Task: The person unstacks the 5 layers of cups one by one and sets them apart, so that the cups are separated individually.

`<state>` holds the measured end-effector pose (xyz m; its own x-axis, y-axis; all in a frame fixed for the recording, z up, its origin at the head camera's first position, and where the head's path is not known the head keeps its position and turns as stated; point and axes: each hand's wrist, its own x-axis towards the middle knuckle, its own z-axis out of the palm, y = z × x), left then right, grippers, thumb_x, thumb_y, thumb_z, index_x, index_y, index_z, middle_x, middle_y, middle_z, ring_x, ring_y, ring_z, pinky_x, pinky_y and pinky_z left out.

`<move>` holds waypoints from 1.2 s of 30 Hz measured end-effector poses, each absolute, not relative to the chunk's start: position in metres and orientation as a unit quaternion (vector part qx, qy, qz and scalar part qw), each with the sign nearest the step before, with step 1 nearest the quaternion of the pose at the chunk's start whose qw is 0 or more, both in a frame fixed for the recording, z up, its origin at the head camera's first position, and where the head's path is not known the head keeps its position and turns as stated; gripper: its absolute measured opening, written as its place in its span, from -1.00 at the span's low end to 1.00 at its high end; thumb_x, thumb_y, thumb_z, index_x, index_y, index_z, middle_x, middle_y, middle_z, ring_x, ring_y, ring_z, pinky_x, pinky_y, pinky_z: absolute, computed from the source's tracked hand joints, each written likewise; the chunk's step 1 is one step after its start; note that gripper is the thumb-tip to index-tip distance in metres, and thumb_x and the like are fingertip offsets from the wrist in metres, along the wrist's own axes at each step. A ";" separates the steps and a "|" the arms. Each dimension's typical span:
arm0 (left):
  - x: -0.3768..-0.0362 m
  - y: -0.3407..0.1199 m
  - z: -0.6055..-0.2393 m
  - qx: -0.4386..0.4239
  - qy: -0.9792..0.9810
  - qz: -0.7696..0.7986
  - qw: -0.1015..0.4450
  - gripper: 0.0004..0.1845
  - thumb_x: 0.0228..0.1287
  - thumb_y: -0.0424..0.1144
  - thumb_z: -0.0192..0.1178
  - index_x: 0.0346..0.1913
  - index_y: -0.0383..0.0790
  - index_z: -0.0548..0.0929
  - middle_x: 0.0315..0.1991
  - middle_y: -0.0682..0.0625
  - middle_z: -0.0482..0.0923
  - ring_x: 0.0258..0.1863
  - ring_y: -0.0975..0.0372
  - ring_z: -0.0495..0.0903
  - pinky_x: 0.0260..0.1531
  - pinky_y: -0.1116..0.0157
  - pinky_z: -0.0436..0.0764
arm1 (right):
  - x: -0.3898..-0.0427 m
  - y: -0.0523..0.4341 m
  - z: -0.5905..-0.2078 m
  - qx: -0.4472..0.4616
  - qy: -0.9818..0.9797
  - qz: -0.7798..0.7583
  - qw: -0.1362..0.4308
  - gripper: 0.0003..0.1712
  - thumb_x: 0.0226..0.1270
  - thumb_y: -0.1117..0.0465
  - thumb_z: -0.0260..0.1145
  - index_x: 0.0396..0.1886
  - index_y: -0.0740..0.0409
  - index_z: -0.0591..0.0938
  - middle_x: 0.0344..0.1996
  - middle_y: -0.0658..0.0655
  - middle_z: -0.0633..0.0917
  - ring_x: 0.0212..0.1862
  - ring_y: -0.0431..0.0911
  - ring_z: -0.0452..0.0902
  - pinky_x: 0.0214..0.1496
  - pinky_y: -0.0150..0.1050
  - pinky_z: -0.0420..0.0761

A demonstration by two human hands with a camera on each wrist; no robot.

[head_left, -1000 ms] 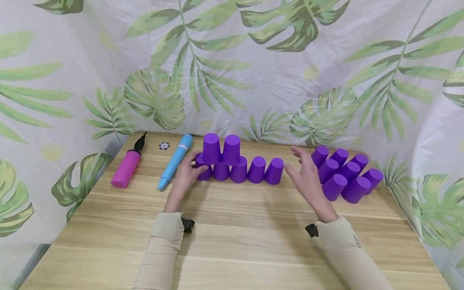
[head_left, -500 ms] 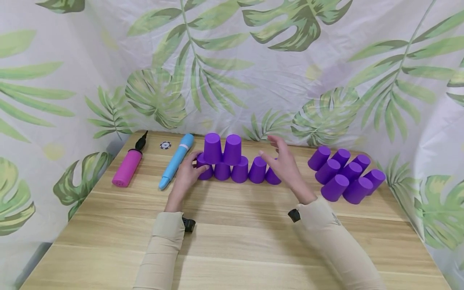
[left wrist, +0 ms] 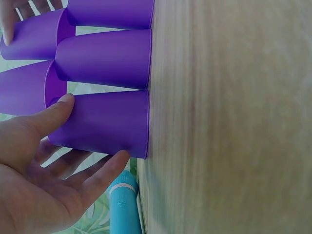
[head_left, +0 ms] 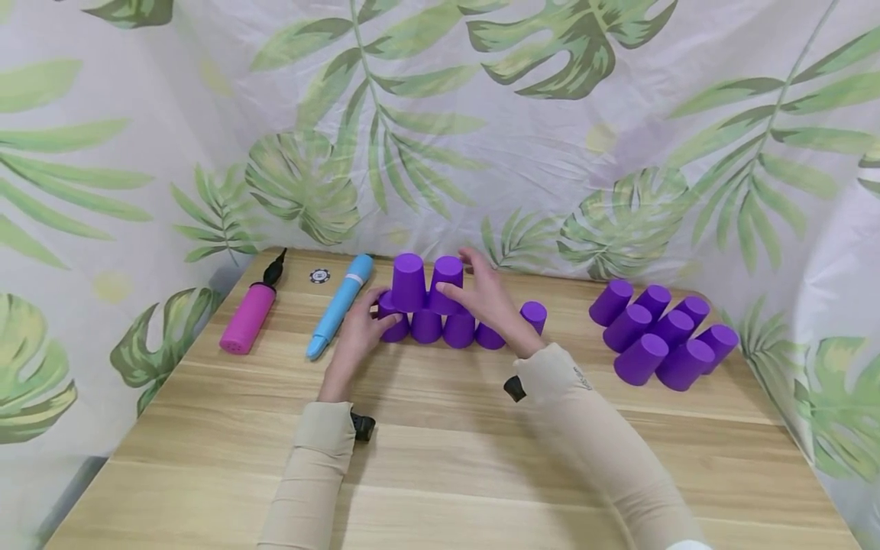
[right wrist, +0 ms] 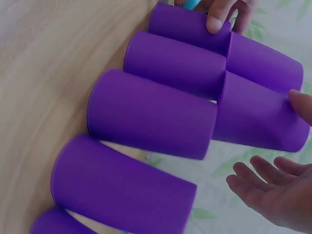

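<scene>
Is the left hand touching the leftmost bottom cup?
Touching. The left wrist view shows the left hand with thumb and a fingertip lying against the sides of the end cup; the head view agrees.

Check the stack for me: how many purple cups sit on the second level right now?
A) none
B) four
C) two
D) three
C: two upside-down purple cups rest on the bottom row, the right hand touching the right-hand one, the left hand steadying the row's left end.
</scene>
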<state>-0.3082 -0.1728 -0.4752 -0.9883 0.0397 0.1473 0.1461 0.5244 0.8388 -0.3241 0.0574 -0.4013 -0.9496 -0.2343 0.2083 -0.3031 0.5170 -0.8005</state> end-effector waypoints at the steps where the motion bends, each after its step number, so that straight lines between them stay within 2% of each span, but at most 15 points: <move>1: -0.308 -0.172 -0.475 -0.052 -0.871 -0.486 0.053 -0.40 0.24 -0.35 0.29 0.33 -0.35 0.36 0.22 -0.30 0.43 0.23 -0.09 0.40 0.22 -0.04 0.45 | -0.325 0.056 -0.403 0.151 -0.870 0.468 0.039 -0.17 0.22 0.07 0.41 0.39 0.20 0.26 0.23 0.24 0.46 0.25 0.11 0.40 0.28 -0.05 0.46; 4: -0.308 -0.172 -0.474 -0.047 -0.871 -0.487 0.051 -0.40 0.24 -0.33 0.29 0.33 -0.31 0.37 0.22 -0.28 0.43 0.23 -0.06 0.40 0.23 -0.01 0.46 | -0.326 0.054 -0.406 0.145 -0.868 0.473 0.045 -0.24 0.22 0.09 0.42 0.35 0.16 0.30 0.14 0.20 0.53 0.19 0.09 0.46 0.22 -0.06 0.51; 9: -0.308 -0.172 -0.474 -0.051 -0.870 -0.487 0.052 -0.41 0.24 -0.33 0.29 0.32 -0.31 0.37 0.22 -0.28 0.44 0.23 -0.06 0.40 0.22 0.01 0.47 | -0.326 0.056 -0.411 0.141 -0.856 0.495 0.054 -0.33 0.20 0.16 0.42 0.27 0.14 0.37 0.02 0.20 0.58 0.08 0.10 0.51 0.18 0.02 0.54; 12: -0.307 -0.172 -0.474 -0.054 -0.869 -0.489 0.052 -0.41 0.25 -0.34 0.28 0.32 -0.32 0.37 0.22 -0.29 0.43 0.23 -0.07 0.40 0.22 0.01 0.47 | -0.325 0.057 -0.412 0.139 -0.851 0.503 0.063 -0.33 0.20 0.17 0.42 0.26 0.20 0.38 0.00 0.22 0.59 0.06 0.09 0.51 0.18 0.03 0.53; 18: -0.306 -0.171 -0.474 -0.054 -0.868 -0.491 0.051 -0.41 0.25 -0.36 0.28 0.33 -0.34 0.36 0.22 -0.30 0.43 0.24 -0.08 0.39 0.22 -0.01 0.46 | -0.320 0.066 -0.407 0.125 -0.851 0.503 0.087 -0.29 0.20 0.08 0.40 0.27 0.23 0.35 0.02 0.18 0.59 0.06 0.03 0.50 0.15 -0.08 0.54; 21: -0.306 -0.170 -0.475 -0.054 -0.869 -0.490 0.049 -0.41 0.25 -0.35 0.28 0.33 -0.34 0.36 0.23 -0.29 0.43 0.24 -0.07 0.39 0.22 0.00 0.46 | -0.317 0.077 -0.401 0.126 -0.845 0.505 0.118 -0.30 0.20 0.07 0.40 0.25 0.22 0.36 0.01 0.16 0.59 0.04 0.02 0.50 0.13 -0.12 0.53; 30: -0.309 -0.169 -0.472 -0.056 -0.867 -0.492 0.049 -0.40 0.25 -0.35 0.28 0.33 -0.33 0.36 0.23 -0.29 0.42 0.25 -0.07 0.39 0.23 -0.01 0.45 | -0.314 0.144 -0.376 0.088 -0.807 0.519 0.268 -0.30 0.12 0.15 0.46 0.21 0.28 0.39 0.05 0.24 0.57 0.04 0.08 0.52 0.18 -0.03 0.53; 36: -0.308 -0.170 -0.473 -0.051 -0.867 -0.494 0.046 -0.40 0.24 -0.36 0.28 0.33 -0.34 0.35 0.24 -0.30 0.41 0.25 -0.08 0.38 0.23 -0.01 0.45 | -0.312 0.190 -0.388 0.015 -0.818 0.496 0.292 -0.29 0.15 0.10 0.43 0.25 0.22 0.37 0.06 0.23 0.55 0.04 0.06 0.52 0.15 -0.09 0.54</move>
